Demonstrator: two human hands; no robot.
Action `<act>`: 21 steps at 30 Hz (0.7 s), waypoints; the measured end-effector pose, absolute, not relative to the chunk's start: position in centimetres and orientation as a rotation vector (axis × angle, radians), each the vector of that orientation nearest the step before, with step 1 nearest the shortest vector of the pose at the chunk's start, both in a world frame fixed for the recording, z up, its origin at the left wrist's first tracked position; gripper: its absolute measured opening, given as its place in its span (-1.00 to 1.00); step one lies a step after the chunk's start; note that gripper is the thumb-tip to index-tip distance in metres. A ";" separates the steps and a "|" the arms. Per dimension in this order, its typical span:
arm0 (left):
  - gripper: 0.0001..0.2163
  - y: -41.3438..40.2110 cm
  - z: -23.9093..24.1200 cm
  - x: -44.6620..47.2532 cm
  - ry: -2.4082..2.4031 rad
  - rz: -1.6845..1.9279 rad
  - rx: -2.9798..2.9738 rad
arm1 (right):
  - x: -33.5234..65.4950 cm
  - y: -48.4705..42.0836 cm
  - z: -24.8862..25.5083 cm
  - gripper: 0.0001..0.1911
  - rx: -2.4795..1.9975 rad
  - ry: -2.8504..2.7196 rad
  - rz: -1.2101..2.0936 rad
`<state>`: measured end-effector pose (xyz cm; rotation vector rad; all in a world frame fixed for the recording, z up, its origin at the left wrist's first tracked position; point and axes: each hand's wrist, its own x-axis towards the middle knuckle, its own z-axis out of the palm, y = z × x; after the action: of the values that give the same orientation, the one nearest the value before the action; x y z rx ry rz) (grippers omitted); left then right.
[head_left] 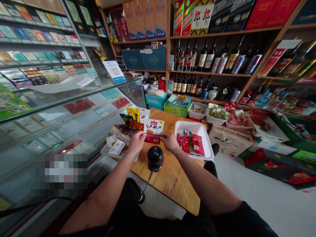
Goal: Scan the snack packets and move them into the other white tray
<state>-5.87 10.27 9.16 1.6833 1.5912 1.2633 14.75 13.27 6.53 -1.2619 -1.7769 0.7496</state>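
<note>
A red-and-white snack packet (153, 129) is held up by its two sides between my hands. My left hand (137, 142) pinches its left edge, and my right hand (170, 142) pinches the right edge. Just in front of me, below the packet, a black barcode scanner (155, 157) with a cable stands on the wooden table (170, 177). A white tray (209, 144) on the right holds several red packets (197, 144). On the left, a second white tray (105, 149) is heaped with assorted snack packets (123, 130), partly behind my left forearm.
A glass display counter (74, 102) runs along the left. Shelves of wine bottles (202, 56) and boxed liquor (145, 19) stand at the back. Bins of packaged snacks (217, 112) and a paper bag (229, 141) sit to the right. The scanner's cable (148, 182) hangs over the table's near edge.
</note>
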 end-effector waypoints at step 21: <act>-0.72 12.3 7.1 -5.3 1.688 1.130 1.843 | 15.7 13.8 3.9 -0.80 -1.346 -1.822 0.784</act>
<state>-5.34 12.30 7.10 1.8427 1.6876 1.1303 15.74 13.82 3.95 -1.3456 -1.8222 0.7842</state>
